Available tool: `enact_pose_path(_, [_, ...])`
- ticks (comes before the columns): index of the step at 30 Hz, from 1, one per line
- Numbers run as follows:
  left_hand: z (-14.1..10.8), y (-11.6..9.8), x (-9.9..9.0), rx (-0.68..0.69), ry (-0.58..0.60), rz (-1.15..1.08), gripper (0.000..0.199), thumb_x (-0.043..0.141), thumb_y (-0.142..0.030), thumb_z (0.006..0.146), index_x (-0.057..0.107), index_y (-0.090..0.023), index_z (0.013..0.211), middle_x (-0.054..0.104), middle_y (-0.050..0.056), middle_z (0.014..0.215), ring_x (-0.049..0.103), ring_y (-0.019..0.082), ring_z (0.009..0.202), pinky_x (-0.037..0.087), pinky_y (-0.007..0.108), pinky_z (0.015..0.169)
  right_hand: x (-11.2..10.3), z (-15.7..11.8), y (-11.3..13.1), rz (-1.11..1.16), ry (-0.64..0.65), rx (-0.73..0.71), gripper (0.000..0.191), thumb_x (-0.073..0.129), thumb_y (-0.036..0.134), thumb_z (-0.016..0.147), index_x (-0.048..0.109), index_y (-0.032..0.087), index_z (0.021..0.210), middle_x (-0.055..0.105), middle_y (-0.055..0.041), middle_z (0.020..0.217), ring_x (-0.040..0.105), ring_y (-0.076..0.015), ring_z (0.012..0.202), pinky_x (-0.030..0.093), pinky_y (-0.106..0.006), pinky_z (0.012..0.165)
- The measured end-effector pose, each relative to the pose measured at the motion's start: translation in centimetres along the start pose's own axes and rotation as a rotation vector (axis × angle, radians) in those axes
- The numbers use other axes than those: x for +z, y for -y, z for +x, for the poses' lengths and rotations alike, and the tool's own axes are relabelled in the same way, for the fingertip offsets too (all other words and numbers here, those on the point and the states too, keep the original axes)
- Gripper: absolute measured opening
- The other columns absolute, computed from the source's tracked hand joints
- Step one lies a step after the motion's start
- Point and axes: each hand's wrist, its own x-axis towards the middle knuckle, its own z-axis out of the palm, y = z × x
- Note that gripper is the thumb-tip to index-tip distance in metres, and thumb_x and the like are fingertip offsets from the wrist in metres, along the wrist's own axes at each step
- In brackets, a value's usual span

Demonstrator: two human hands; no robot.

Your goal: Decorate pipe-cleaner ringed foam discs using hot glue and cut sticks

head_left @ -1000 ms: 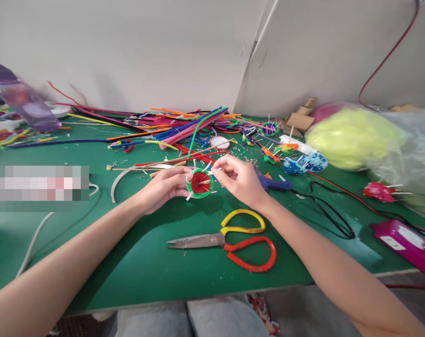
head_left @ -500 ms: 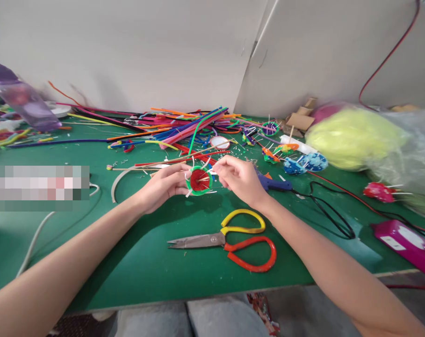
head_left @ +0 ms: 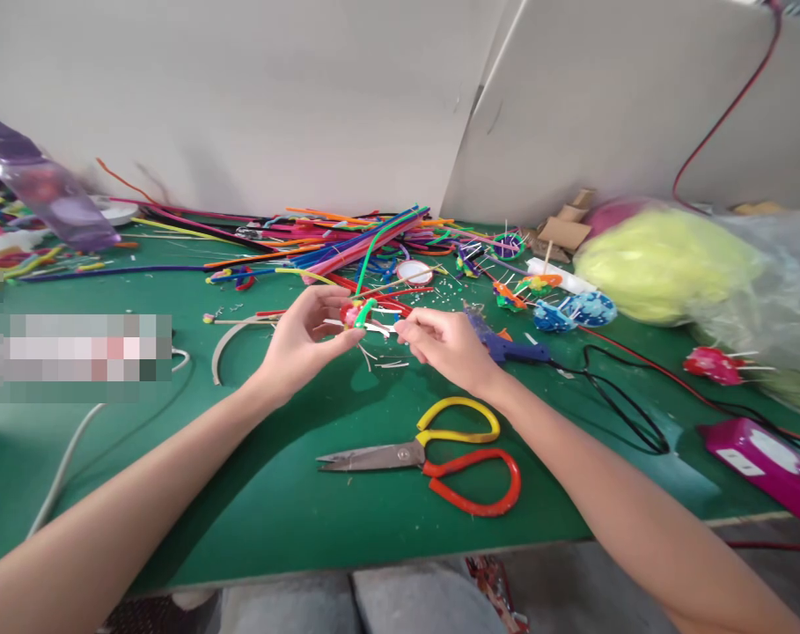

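Observation:
Above the middle of the table, my left hand (head_left: 311, 339) holds a small red and green craft piece (head_left: 355, 314) between thumb and fingers. Several thin white stems point out of it to the right. My right hand (head_left: 443, 342) is closed in a pinch at the ends of these white stems (head_left: 381, 328); the fingertips partly hide what they grip. Nearer to me lie scissors (head_left: 409, 453) with one yellow and one red handle, blades apart and pointing left. A blue glue gun (head_left: 515, 348) rests just beyond my right wrist.
Colourful pipe cleaners (head_left: 366, 242) are heaped along the back wall. Similar finished-looking pieces (head_left: 575, 308) and a yellow bundle in plastic (head_left: 664, 260) sit at the right. A purple bottle (head_left: 56, 194) stands left, a magenta device (head_left: 762, 458) right. Black cable (head_left: 627, 418) loops across the right side.
The craft piece has turned from its round red face towards me to side-on, its stems now pointing right. My right hand has shifted slightly down, still pinching near the stems.

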Motion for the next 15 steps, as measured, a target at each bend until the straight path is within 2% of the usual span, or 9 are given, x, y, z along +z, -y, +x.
enact_pose_path(2, [-0.3, -0.1, -0.1, 0.161, -0.021, 0.170, 0.042, 0.075, -0.024, 0.070, 0.056, -0.020, 0.108, 0.063, 0.006, 0.108, 0.063, 0.018, 0.093, 0.053, 0.033, 0.083, 0.0, 0.0, 0.0, -0.009, 0.002, 0.000, 0.045, 0.050, 0.057, 0.088, 0.058, 0.017, 0.069, 0.043, 0.0048, 0.051, 0.041, -0.0084, 0.049, 0.029, -0.025, 0.051])
enact_pose_path(5, [-0.6, -0.5, -0.4, 0.480, -0.034, 0.493, 0.042, 0.070, -0.017, 0.072, 0.056, -0.021, 0.111, 0.064, 0.006, 0.108, 0.062, 0.020, 0.098, 0.052, 0.035, 0.085, 0.0, 0.0, -0.2, -0.017, -0.003, 0.016, 0.045, 0.050, 0.058, 0.087, 0.058, 0.017, 0.068, 0.043, 0.0047, 0.051, 0.041, -0.0085, 0.048, 0.029, -0.025, 0.050])
enact_pose_path(8, [-0.4, -0.8, -0.8, 0.729, -0.052, 0.653, 0.044, 0.068, -0.013, 0.074, 0.053, -0.023, 0.115, 0.066, 0.007, 0.108, 0.061, 0.022, 0.102, 0.049, 0.039, 0.089, 0.1, 0.1, -0.3, -0.011, -0.006, 0.024, 0.044, 0.051, 0.057, 0.088, 0.059, 0.017, 0.069, 0.044, 0.0047, 0.051, 0.042, -0.0085, 0.048, 0.030, -0.025, 0.050])
enact_pose_path(12, [-0.1, -1.0, -1.2, 0.875, -0.055, 0.729, 0.049, 0.068, -0.011, 0.076, 0.050, -0.025, 0.119, 0.066, 0.008, 0.110, 0.061, 0.022, 0.100, 0.050, 0.040, 0.087, 0.2, 0.1, -0.4, 0.007, -0.011, 0.027, 0.043, 0.051, 0.056, 0.088, 0.059, 0.017, 0.070, 0.046, 0.0047, 0.051, 0.043, -0.0084, 0.048, 0.031, -0.024, 0.049])
enact_pose_path(15, [-0.1, -1.1, -1.5, 0.921, -0.028, 0.755, 0.048, 0.068, -0.011, 0.077, 0.050, -0.025, 0.119, 0.066, 0.008, 0.111, 0.061, 0.022, 0.100, 0.051, 0.040, 0.085, 0.2, 0.1, -0.3, 0.036, -0.021, 0.049, 0.044, 0.049, 0.057, 0.088, 0.059, 0.017, 0.070, 0.046, 0.0048, 0.049, 0.043, -0.0082, 0.046, 0.032, -0.023, 0.047])
